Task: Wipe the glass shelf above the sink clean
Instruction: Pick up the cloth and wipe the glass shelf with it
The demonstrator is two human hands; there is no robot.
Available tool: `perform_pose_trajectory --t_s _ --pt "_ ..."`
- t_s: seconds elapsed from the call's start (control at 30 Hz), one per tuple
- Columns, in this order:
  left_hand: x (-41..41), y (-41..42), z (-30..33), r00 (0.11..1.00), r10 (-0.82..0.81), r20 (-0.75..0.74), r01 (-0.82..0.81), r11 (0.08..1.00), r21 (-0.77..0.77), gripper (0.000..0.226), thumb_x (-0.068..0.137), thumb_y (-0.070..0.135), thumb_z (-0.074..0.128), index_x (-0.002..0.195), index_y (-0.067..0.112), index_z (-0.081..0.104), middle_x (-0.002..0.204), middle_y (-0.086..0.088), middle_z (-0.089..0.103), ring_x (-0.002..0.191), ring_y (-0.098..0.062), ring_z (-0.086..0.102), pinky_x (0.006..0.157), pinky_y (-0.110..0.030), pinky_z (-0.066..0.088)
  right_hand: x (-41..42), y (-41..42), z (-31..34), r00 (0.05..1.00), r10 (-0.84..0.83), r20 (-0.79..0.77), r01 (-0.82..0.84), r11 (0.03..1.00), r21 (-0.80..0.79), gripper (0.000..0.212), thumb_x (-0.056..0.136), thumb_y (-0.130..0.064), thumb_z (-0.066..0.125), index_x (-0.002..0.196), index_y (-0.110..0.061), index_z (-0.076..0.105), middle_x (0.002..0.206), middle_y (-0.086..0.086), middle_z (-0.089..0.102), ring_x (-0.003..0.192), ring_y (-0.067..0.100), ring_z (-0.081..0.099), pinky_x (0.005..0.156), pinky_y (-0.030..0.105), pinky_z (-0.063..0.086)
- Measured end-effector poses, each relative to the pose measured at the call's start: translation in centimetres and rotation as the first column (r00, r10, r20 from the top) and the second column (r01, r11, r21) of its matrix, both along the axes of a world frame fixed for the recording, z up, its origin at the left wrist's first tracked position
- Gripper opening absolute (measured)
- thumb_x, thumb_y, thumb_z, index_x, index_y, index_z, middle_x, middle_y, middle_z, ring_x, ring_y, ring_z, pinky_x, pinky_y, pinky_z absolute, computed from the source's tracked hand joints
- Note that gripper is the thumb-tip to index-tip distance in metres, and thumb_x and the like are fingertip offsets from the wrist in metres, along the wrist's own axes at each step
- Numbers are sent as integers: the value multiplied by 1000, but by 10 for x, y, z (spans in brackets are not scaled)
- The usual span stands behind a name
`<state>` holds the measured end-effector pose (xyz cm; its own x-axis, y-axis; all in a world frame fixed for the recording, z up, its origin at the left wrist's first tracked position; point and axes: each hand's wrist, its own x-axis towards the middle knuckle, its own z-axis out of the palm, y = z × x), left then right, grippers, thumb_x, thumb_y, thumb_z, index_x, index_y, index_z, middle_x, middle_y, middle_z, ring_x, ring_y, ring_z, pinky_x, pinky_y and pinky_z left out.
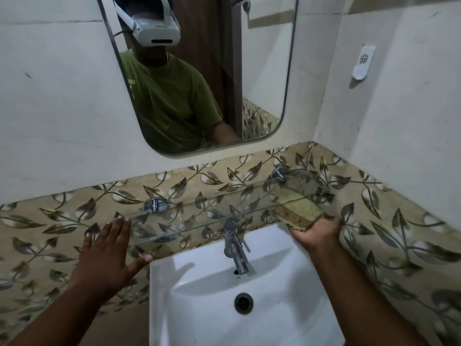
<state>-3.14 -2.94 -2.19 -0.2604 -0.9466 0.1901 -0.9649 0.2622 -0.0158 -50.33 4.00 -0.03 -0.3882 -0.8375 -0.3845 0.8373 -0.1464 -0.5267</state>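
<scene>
Bathroom, over white sink (294, 283): glass shelf (199, 216) spans leaf-patterned tile wall on two chrome brackets, tap (233, 245) just below.

Right hand (315, 234) at shelf's right end, palm up, cradling yellow-green sponge (296, 212) against the glass; fingers hidden under the sponge.

Left hand (109, 248) spread flat, fingers straight, steadying shelf's left near edge, gripping nothing.

Shelf likely rigid, slick, fragile: brace near brackets, light pressure. Sponge likely soft, light.
</scene>
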Motion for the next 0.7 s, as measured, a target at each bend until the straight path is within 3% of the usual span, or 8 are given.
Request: perform_pose_trajectory --t_s 0.07,0.17,0.27,0.3,0.37,0.47,0.53,0.7 --pt "-1 0 -1 1000 2 6 -2 1000 -1 113 75 93 12 159 17 9 166 -6 10 153 -27 18 121 -56 13 -20 -5 -3 994 -108 8 107 992 70 52 98 -43 41 108 5 57 146 23 50 141 38 42 109 32 38" --pt "0 0 -1 1000 6 8 -6 1000 7 114 74 94 10 159 17 8 166 -5 9 153 -26 17 121 -56 14 -16 -14 8 942 -219 254 225 974 8 77 96 -69 21 143 -15 51 142 18 53 140 37 40 120 46 22" --pt "0 0 -1 1000 13 -1 -13 1000 11 116 72 95 10 158 16 11 166 -6 13 153 -27 19 120 -56 16 9 -34 22 984 -177 22 177 984 25 39 86 -66 53 117 -45 62 159 18 37 138 51 36 118 45 25" --pt "0 0 -1 1000 13 0 -13 1000 9 117 73 95 10 158 15 14 165 -7 17 152 -28 22 120 -57 18 9 -40 14 989 -128 74 126 991 38 33 82 -61 60 112 -49 61 161 23 30 135 54 36 118 45 26" --pt "-1 0 -1 1000 19 3 -19 1000 9 116 74 94 11 157 14 18 164 -8 22 150 -30 26 118 -58 20 1 -50 15 960 -111 257 84 990 113 57 92 -66 41 138 -36 53 164 17 29 146 45 29 122 53 16" --pt "-1 0 0 1000 13 0 -13 1000 7 116 74 94 11 157 14 19 164 -8 22 150 -30 26 118 -58 20 -17 -25 3 902 -62 426 120 987 -111 96 89 -81 15 147 -12 47 154 21 45 145 43 36 123 61 11" --pt "-1 -1 1 1000 12 -2 -12 1000 4 116 73 94 11 157 14 20 164 -9 22 150 -30 26 118 -58 19 -23 -15 -6 883 -188 430 251 963 -95 97 90 -81 11 154 -14 39 158 17 40 148 41 31 124 59 11" --pt "-3 3 1 1000 20 13 -20 1000 11 117 73 94 10 156 12 24 163 -10 25 149 -31 28 118 -58 21 -14 -38 5 818 -313 482 409 907 -105 80 94 -77 22 132 -16 57 149 13 51 134 36 46 120 44 24"
